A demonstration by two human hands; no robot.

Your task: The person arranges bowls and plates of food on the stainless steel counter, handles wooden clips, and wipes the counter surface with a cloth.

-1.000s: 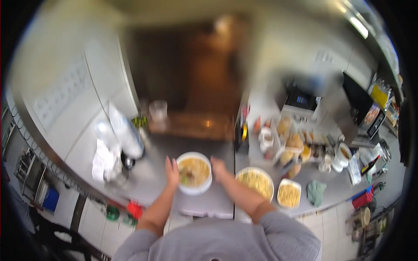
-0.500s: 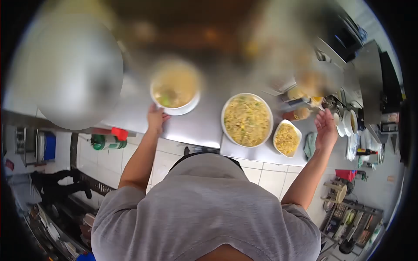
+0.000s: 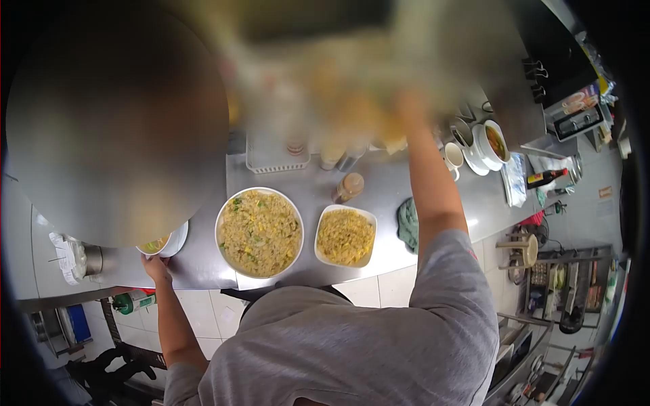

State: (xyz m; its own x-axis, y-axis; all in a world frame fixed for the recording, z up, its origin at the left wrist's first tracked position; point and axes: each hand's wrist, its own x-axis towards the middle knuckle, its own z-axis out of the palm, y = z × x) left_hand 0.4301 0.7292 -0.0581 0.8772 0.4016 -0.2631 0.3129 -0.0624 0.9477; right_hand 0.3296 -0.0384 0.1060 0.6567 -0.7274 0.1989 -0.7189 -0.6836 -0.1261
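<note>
On the steel counter (image 3: 389,181) we are seeing a green cloth (image 3: 407,225) lying crumpled near the front edge, and a white mug (image 3: 453,157) standing farther back. Beyond these, a sheet of clear plastic (image 3: 514,181) is lying just beside a dark bottle (image 3: 543,178). Lower down, we are noticing a pale stool (image 3: 523,247) standing near a loaded rack (image 3: 572,287), while across the tiled floor (image 3: 394,291) a green container (image 3: 124,303) and a blue bin (image 3: 78,323) are showing.
</note>
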